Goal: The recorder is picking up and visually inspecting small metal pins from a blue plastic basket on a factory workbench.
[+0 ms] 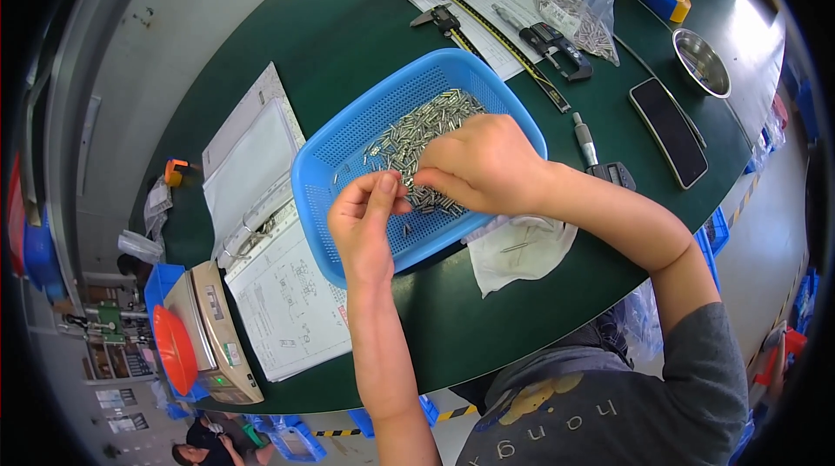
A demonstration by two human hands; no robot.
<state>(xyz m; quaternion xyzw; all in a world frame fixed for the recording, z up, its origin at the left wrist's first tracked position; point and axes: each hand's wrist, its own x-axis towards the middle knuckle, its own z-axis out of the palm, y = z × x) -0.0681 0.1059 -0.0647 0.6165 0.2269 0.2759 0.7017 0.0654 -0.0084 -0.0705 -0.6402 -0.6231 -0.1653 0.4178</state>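
A blue perforated plastic basket [317, 166] stands on the green table, holding a heap of small shiny metal pins [409, 137]. Over the basket, my left hand [367, 214] pinches with thumb and forefinger what looks like one of these pins. Close to its fingertips is my right hand [487, 166], its fingers curled and thumb pressed in; whatever it grips is hidden. A white cloth [522, 257] lies by the basket's near side, with a couple of thin metal pins [515, 248] on it.
Left of the basket are an open ring binder [291, 318] and a scale [209, 335] with a red tray [174, 350]. Beyond it lie calipers [504, 44] and a micrometer [548, 41]. A phone [668, 132], a metal bowl [701, 63] and another micrometer [596, 153] are at the right.
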